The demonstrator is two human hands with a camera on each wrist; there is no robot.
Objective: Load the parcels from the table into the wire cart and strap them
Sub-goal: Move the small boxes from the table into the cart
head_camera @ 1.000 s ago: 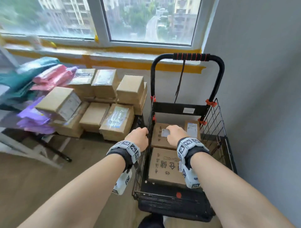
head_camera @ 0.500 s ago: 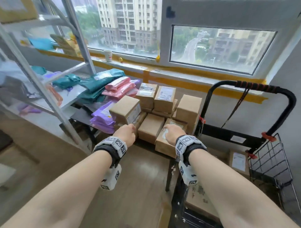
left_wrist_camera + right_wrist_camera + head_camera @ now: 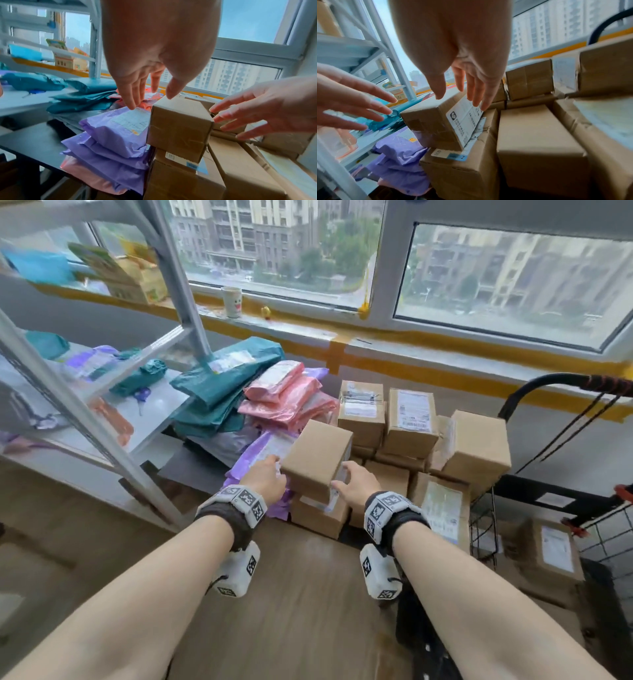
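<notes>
boxes (image 3: 407, 440) on table, mailer bags (image 3: 267, 398) left, cart (image 3: 555, 508) right

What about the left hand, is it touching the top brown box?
Cannot tell. In the left wrist view, the thumb tip of the left hand overlaps a corner of the top brown box, but neither contact nor gap shows plainly.

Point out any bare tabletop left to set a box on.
Bare black tabletop shows only at the near left corner, bordered by purple mailers and teal mailers. Rightward, cardboard boxes are packed tight up to the wire cart.
</notes>
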